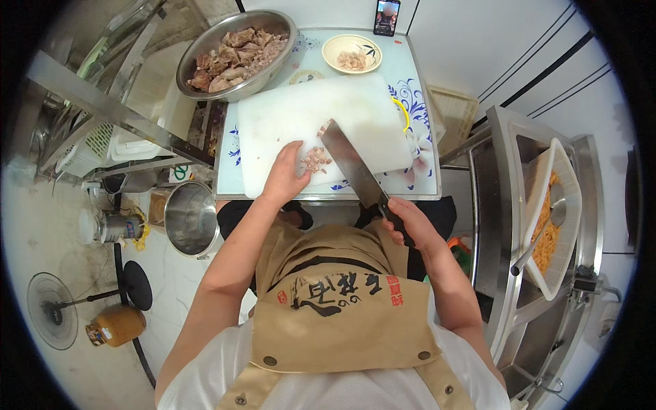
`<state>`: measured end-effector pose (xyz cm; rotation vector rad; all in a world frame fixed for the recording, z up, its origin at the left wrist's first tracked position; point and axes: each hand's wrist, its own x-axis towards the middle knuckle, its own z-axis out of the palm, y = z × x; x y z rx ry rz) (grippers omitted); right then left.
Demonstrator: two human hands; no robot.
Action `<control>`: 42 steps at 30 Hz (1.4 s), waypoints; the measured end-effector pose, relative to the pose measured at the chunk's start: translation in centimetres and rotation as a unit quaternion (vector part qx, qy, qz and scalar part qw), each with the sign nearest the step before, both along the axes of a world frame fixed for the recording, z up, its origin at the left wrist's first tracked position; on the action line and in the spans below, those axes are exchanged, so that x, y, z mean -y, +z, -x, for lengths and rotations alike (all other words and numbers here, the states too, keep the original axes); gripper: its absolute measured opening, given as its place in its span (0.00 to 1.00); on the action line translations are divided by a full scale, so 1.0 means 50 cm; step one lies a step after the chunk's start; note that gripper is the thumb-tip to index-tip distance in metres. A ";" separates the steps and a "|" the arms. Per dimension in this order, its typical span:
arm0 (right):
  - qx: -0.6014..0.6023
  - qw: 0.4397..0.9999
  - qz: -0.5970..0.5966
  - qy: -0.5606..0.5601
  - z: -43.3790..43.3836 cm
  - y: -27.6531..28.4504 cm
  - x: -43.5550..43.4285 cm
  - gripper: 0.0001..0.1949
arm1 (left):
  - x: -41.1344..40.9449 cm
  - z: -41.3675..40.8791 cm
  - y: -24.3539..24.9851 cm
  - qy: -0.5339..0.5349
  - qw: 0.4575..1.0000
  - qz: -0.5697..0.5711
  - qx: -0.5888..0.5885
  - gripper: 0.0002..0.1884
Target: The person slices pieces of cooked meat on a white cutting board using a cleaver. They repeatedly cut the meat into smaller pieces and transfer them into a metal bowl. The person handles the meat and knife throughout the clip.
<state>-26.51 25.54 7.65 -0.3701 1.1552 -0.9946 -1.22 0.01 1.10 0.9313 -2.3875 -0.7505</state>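
Observation:
My right hand [412, 223] grips the black handle of a Chinese cleaver [353, 164], its broad blade slanting up and left over a white cutting board [287, 113]. A few bits of meat lie against the blade's far tip. At the left of the blade sits a small pile of diced meat [316, 160] on the board. My left hand [286, 171] rests at the board's near left, beside this pile, with thumb and fingers apart and nothing in it. Beyond the board stands a cream bowl [352, 54] with some diced meat inside.
A large steel basin [236, 89] of meat chunks and diced meat stands at the table's far left. A phone [387, 18] leans at the back edge. On the right, a white basket [564, 246] of shredded orange food holds a ladle. A steel pot [192, 218] stands low at left.

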 end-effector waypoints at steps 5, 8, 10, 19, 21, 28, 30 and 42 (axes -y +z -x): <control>0.088 0.995 -0.025 -0.049 0.006 -0.037 -0.015 0.22 | -0.012 0.000 -0.006 0.053 0.998 0.023 -0.037 0.34; 0.194 0.980 -0.025 -0.035 -0.004 -0.105 -0.022 0.27 | 0.030 -0.015 -0.030 0.104 0.991 0.069 -0.045 0.30; 0.221 0.971 -0.058 -0.065 -0.033 -0.090 -0.006 0.32 | 0.060 -0.011 -0.025 0.094 0.993 0.064 -0.033 0.28; 0.346 0.935 -0.003 -0.082 -0.136 -0.193 0.051 0.26 | 0.045 -0.050 -0.007 0.178 0.979 0.096 0.005 0.30; 0.350 0.932 -0.002 -0.092 -0.161 -0.196 0.077 0.25 | 0.060 -0.066 -0.024 0.178 0.983 0.050 -0.018 0.33; 0.309 0.947 -0.031 -0.079 -0.227 -0.170 0.174 0.31 | 0.047 -0.048 -0.023 0.160 0.986 0.053 0.006 0.44; 0.313 0.944 -0.058 -0.084 -0.253 -0.169 0.190 0.31 | 0.046 -0.047 -0.022 0.149 0.987 0.054 0.011 0.49; 0.313 0.949 0.003 0.033 -0.319 -0.159 0.212 0.32 | 0.060 -0.029 0.002 0.207 0.965 0.033 -0.156 0.28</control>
